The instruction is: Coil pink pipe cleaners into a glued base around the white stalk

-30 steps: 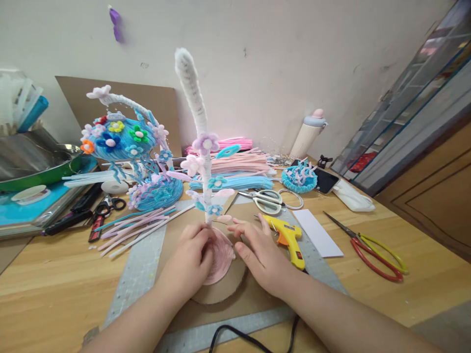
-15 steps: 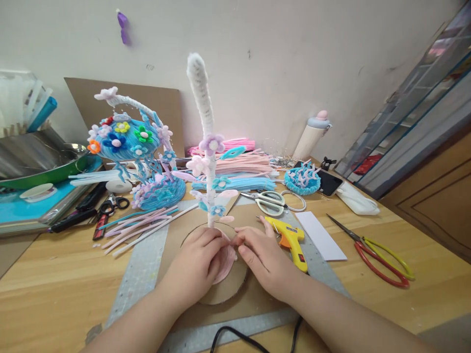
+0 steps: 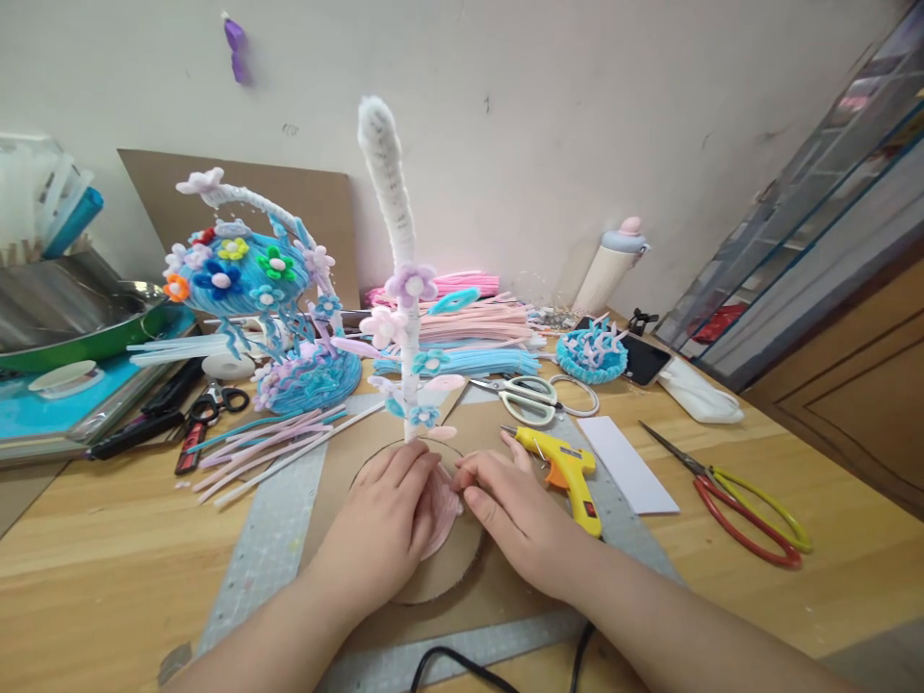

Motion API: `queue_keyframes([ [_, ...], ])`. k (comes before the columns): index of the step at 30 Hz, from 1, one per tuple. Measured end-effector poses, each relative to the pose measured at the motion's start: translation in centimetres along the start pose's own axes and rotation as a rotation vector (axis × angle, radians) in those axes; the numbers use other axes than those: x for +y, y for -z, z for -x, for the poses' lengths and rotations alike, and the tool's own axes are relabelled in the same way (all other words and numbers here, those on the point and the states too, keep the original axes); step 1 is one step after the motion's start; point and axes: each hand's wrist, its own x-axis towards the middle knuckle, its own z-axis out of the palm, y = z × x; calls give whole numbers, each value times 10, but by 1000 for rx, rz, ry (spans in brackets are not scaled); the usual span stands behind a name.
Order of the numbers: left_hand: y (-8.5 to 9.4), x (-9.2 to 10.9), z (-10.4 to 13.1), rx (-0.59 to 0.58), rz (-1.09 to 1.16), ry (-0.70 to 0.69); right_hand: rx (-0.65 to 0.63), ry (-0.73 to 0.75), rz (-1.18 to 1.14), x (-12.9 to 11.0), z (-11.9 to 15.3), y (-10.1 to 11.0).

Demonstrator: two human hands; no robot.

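A flat pink pipe-cleaner coil [image 3: 442,515] lies on a round cardboard base [image 3: 462,563]. From the base rises a white fuzzy stem [image 3: 394,192], bearing pipe-cleaner flowers [image 3: 413,284] and leaves, its top leaning left. My left hand [image 3: 390,510] is closed over the coil's left part, fingers bent and pressed down by the foot of the stem. At the coil's right edge my right hand [image 3: 512,510] pinches with thumb and index finger, seemingly at the pink pipe cleaner; its tip is hidden. A yellow glue gun [image 3: 570,467] lies just beyond the right hand.
A cardboard sheet on a grey cutting mat [image 3: 260,549] lies underneath. Behind are pipe-cleaner bundles [image 3: 469,337], white-handled scissors [image 3: 530,397] and a blue flowered pipe-cleaner piece [image 3: 252,274]. Red-and-yellow scissors [image 3: 751,510] lie right, a black cord [image 3: 462,654] in front.
The view shifts slightly. Both hands stay at the pink coil, and the right fingertips have moved only a little along its edge.
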Motion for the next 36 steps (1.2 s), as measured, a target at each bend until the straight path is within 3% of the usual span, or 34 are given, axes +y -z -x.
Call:
queue_keyframes([
  [5,-1,-2,3,51,78,45,9,-14,0,-1,0,1],
  [12,2,-10,1,201,310,265,9,-26,-5,-1,1,0],
  [18,9,-16,2,237,405,362,3,-30,-10,-1,1,1],
  [23,21,-16,0,396,501,597,3,-30,-2,1,2,0],
  [27,24,-20,-2,548,636,694,8,-26,1,1,2,0],
  [31,23,-26,-4,493,731,774,9,-24,3,1,2,0],
  [36,19,-36,-3,380,570,745,3,-25,8,2,3,0],
])
